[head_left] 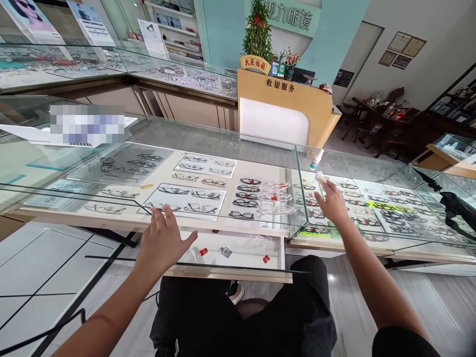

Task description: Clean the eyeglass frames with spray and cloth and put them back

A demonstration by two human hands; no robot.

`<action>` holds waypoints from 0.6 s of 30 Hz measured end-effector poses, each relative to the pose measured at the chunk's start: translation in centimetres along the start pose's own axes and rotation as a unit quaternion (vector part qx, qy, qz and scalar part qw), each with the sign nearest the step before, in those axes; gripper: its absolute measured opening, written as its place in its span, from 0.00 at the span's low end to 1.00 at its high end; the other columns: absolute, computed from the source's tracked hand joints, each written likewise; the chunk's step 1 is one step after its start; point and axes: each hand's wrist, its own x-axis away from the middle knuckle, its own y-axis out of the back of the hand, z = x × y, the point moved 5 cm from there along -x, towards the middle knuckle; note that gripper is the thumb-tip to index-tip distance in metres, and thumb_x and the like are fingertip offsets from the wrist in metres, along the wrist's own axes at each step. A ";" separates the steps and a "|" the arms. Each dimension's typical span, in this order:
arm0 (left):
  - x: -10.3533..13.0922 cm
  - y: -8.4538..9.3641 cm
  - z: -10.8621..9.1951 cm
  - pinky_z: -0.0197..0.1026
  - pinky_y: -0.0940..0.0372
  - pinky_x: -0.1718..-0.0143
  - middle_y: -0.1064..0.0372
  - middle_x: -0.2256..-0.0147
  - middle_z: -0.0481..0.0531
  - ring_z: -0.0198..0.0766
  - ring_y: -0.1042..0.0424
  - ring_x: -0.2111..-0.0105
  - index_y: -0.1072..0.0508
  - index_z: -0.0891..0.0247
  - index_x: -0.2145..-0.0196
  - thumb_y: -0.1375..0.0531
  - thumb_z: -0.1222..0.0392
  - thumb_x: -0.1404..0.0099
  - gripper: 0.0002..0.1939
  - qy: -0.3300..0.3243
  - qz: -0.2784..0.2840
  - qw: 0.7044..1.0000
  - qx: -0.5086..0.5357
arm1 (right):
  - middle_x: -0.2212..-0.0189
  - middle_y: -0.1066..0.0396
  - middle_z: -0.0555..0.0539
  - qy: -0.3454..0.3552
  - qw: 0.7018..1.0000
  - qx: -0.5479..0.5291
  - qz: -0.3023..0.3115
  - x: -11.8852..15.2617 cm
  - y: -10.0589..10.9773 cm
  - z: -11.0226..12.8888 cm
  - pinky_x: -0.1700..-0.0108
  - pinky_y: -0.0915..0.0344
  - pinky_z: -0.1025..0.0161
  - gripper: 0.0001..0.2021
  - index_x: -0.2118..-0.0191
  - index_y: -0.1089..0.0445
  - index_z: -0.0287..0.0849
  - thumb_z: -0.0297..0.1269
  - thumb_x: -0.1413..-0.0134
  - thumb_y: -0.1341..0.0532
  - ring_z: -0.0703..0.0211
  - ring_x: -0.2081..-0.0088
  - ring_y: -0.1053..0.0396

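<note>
My left hand (163, 238) is at the front edge of the glass display case (260, 141), fingers and thumb spread, holding nothing. My right hand (332, 202) reaches over the glass top on the right, with a small pale wad (321, 177) at its fingertips; I cannot make out what it is made of. Just beyond it stands a small white and blue bottle (316, 159). Under the glass, black-framed glasses (247, 189) and clear pink-framed glasses (275, 197) lie in columns. More glasses (203, 194) rest on white cards nearer my left hand.
An open drawer (241, 250) above my lap holds red tags (266, 259) and a silvery packet (225, 252). A white folder (33, 134) lies on the glass at left. A black strapped object (457, 203) is at right. Behind stands a wooden counter (286, 99).
</note>
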 end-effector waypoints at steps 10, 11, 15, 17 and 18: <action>-0.3 -0.2 0.2 0.76 0.45 0.26 0.71 0.19 0.90 0.82 0.57 0.19 0.66 0.87 0.19 0.46 0.31 0.32 0.65 0.007 0.016 1.000 0.001 | 0.19 0.49 0.28 -0.104 0.993 0.009 -0.046 5.6 1.4 -4.4 0.25 0.43 0.25 0.37 0.25 0.32 0.42 0.61 0.26 0.50 0.20 0.20 0.51; -0.3 -0.2 0.1 0.76 0.45 0.26 0.71 0.19 0.91 0.82 0.57 0.19 0.66 0.88 0.19 0.47 0.32 0.31 0.65 0.006 0.017 1.000 -0.002 | 0.19 0.48 0.28 -0.093 0.993 -0.008 -0.071 6.0 2.2 -3.2 0.26 0.43 0.25 0.36 0.26 0.30 0.43 0.61 0.27 0.49 0.20 0.20 0.51; -0.2 -0.1 -0.1 0.73 0.45 0.26 0.72 0.20 0.93 0.83 0.55 0.19 0.65 0.90 0.19 0.46 0.34 0.30 0.64 0.008 0.019 1.000 -0.015 | 0.41 0.21 0.34 -0.023 0.976 -0.204 -0.067 8.5 5.8 3.4 0.34 0.29 0.37 0.24 0.44 0.20 0.49 0.60 0.25 0.45 0.33 0.36 0.25; -0.2 0.0 -0.2 0.72 0.45 0.25 0.72 0.19 0.93 0.83 0.54 0.20 0.65 0.90 0.19 0.44 0.35 0.31 0.64 0.014 0.022 1.000 -0.018 | 0.48 0.17 0.41 0.020 0.950 -0.293 0.104 9.9 6.0 7.5 0.38 0.26 0.43 0.22 0.51 0.19 0.52 0.59 0.22 0.45 0.38 0.42 0.21; -0.2 0.1 -0.2 0.72 0.45 0.25 0.72 0.19 0.92 0.82 0.53 0.20 0.65 0.90 0.19 0.44 0.35 0.31 0.64 0.017 0.023 0.999 -0.019 | 0.47 0.17 0.43 0.053 0.930 -0.307 0.196 10.8 5.7 9.6 0.38 0.26 0.45 0.21 0.49 0.18 0.54 0.58 0.22 0.45 0.40 0.42 0.21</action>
